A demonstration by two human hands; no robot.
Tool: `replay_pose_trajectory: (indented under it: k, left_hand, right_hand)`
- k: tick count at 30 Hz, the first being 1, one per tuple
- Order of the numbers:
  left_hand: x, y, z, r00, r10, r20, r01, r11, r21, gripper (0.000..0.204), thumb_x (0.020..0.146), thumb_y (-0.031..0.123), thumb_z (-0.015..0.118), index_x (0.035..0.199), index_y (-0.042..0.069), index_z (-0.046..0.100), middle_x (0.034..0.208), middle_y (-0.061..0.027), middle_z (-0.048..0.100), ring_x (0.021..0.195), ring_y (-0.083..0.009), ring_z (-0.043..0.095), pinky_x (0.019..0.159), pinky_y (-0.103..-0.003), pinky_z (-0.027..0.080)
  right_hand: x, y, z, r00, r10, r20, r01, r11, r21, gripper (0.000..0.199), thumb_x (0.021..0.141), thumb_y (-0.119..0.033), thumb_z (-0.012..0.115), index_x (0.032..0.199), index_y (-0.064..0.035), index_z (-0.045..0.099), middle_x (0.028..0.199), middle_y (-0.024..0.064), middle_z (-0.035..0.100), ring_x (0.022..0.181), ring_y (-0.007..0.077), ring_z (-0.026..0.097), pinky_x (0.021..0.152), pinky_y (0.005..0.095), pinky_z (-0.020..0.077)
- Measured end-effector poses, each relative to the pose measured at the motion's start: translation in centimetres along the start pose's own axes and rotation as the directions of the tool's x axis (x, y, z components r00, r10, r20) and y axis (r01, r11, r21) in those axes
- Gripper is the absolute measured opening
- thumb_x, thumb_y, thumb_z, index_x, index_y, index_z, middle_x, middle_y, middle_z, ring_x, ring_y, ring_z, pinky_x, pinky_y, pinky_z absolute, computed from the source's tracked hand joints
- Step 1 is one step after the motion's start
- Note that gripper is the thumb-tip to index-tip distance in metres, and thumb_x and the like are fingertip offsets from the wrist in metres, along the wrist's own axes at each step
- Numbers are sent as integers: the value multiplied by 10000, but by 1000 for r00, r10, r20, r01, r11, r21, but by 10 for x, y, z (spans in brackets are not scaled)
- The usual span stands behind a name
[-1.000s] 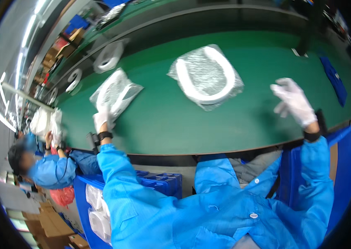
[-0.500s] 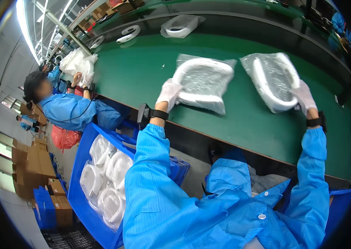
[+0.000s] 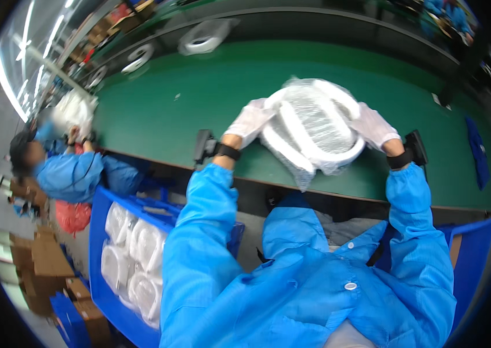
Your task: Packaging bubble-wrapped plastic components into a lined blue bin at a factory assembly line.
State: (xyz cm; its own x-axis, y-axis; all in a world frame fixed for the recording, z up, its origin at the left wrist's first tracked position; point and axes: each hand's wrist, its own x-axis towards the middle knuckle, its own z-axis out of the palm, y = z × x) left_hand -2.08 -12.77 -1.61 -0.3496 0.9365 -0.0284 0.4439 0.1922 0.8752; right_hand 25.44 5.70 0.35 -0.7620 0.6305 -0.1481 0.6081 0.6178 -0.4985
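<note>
The person's white-gloved left hand (image 3: 249,120) and white-gloved right hand (image 3: 374,126) press in on the two white ring-shaped parts in clear plastic bags (image 3: 314,130), stacked together, the left fingers closed on the bundle's 9 o'clock edge, the right on its 3 o'clock edge. The bundle sits near the front edge of the green surface (image 3: 181,98). At 7 o'clock a blue plastic crate (image 3: 99,232) holds more bagged white rings. At 9 o'clock a co-worker in a blue coat (image 3: 71,174) leans at the surface
</note>
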Motion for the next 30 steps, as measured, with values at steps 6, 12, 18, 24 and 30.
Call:
replay_pose_trajectory:
  k: [6, 12, 18, 24, 30]
  left_hand:
    - [20, -5, 54, 957, 215, -193, -119, 903, 412, 410, 918, 362, 492, 1003, -19, 617, 1028, -264, 584, 959, -419, 566, 828, -497, 479]
    - [14, -40, 41, 887, 369, -279, -69, 702, 709, 341, 881, 338, 522, 887, 21, 645, 969, -212, 635, 871, -331, 642, 790, -444, 521]
    - [6, 17, 35, 801, 505, -322, 56, 473, 879, 126, 798, 181, 607, 854, 69, 613, 782, -104, 637, 728, -232, 661, 598, -342, 530]
    - [12, 14, 27, 899, 433, -68, -79, 311, 947, 93, 785, 147, 604, 848, 79, 600, 776, -84, 643, 726, -228, 669, 587, -348, 525]
    - [25, -17, 23, 909, 362, -207, -109, 686, 719, 91, 843, 108, 543, 845, 27, 585, 782, -186, 621, 679, -338, 650, 579, -424, 533]
  right_hand:
    - [6, 75, 2, 1000, 4, -26, -3, 1000, 31, 419, 880, -322, 495, 1060, 55, 536, 901, 200, 640, 842, 311, 629, 766, 403, 480]
    - [15, 18, 1, 990, 40, 136, -71, 970, 233, 347, 881, -296, 473, 1025, 14, 531, 657, 97, 528, 469, 202, 525, 419, 330, 425]
    - [-5, 23, -3, 997, 10, 73, -39, 912, 408, 390, 870, -305, 554, 1135, -20, 546, 691, 9, 559, 399, 77, 435, 336, 227, 329]
    - [-2, 52, 17, 987, -148, -56, 149, 748, 647, 516, 855, -266, 634, 1273, 8, 509, 883, 21, 635, 574, 68, 547, 450, 208, 436]
    - [-23, 35, 11, 989, -129, -69, 126, 502, 856, 469, 872, -184, 642, 1253, 60, 517, 1122, 110, 630, 915, 153, 630, 784, 276, 533]
